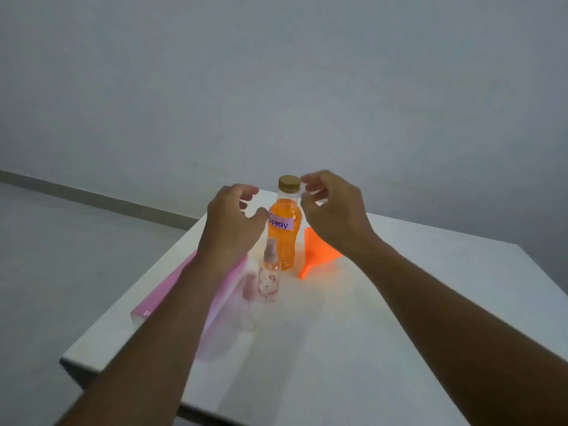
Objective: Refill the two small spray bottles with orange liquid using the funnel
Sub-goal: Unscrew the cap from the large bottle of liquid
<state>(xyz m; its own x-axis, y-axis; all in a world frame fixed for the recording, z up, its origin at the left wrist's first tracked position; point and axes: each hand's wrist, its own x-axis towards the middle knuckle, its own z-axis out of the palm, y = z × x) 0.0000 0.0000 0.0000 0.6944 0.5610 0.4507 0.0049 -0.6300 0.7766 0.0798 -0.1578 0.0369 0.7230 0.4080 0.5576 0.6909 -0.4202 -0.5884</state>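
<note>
A clear bottle of orange liquid [281, 241] with a gold cap [289, 183] and a label reading "Spray" stands upright at the far side of the white table [384, 318]. Two small clear spray bottles with pink tops stand in front of it: one [269, 279] just before it, the other [248, 298] nearer and to the left, blurred. An orange funnel [318, 253] lies on its side right of the big bottle. My left hand [233, 222] hovers left of the bottle, fingers loosely curled, holding nothing. My right hand [335, 207] has its fingertips close beside the cap.
A pink book or folder [159, 298] lies on the table's left part, partly under my left forearm. The table's left edge drops to a grey floor. A plain wall stands behind.
</note>
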